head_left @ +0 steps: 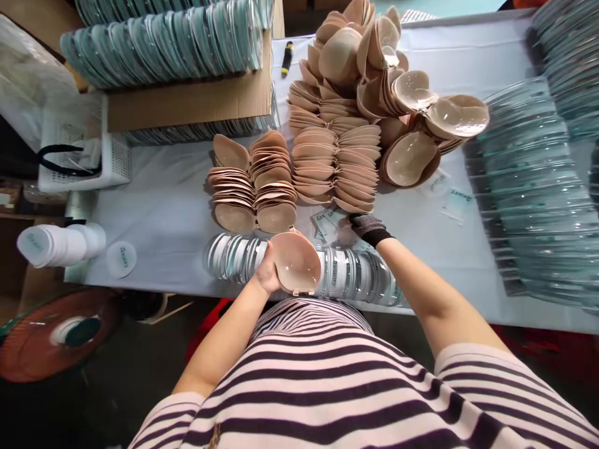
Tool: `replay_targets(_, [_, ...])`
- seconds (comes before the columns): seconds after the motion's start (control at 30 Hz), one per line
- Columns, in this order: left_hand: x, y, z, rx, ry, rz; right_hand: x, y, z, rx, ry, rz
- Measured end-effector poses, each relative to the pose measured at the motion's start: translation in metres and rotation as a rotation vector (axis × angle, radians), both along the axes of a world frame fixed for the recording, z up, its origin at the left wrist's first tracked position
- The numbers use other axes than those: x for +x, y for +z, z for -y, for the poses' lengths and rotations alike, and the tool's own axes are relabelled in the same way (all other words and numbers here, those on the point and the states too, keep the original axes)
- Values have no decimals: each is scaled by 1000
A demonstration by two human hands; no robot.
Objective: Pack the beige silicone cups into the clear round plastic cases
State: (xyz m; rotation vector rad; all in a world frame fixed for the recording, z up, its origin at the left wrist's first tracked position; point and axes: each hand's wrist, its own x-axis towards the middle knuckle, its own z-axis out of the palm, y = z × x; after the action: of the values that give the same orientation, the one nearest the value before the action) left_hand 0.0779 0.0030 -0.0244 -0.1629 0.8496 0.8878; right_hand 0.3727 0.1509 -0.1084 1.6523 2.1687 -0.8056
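My left hand (267, 269) is closed on the edge of a beige adhesive bra cup (299, 265), its shiny hollow side facing up and small clasps at its rim. My right hand (367, 228), in a dark glove, reaches to several printed clear cards (327, 223) on the table; its fingertips are blurred, so I cannot tell whether they grip one. Below both hands lies a row of nested clear plastic shells (349, 274). Just beyond stand stacked bra cups, a left stack (253, 190) and a right stack (334, 165).
A loose heap of bra cups (412, 103) lies at the back. Clear plastic packs (538, 199) line the right; more packs (163, 47) sit by cardboard (187, 103) at back left. A white basket (116, 162), white round pads (60, 244), a cutter (287, 59) and a fan (56, 333) are also there.
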Motion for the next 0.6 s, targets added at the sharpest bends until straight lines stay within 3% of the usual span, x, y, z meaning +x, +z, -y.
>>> replay_targets(0.07, [3,-1,-1,11,15,50,2,7,-3,21,-18,0])
replay_targets(0.13, [5,-3,-4,4,-4,95,-3,25,2,125,-124,-10])
replay_targets(0.23, [10,-1,-12,-15,-60,110,-24,71,29,437,-329,-160])
replay_targets(0.27, [12,1,-15,-5,-74,110,-34,88,42,531,-327,-242])
replay_targets(0.37, [19,9,-26,106,-74,134,-74,128,87,638,-50,-454])
replay_targets(0.43, [23,12,-30,188,-85,160,-99,137,114,598,127,-443])
replay_targets(0.5, [24,10,-31,180,-167,125,-115,136,136,554,170,-366])
replay_targets(0.6, [29,-1,-27,35,-288,-58,-116,129,167,574,95,-315])
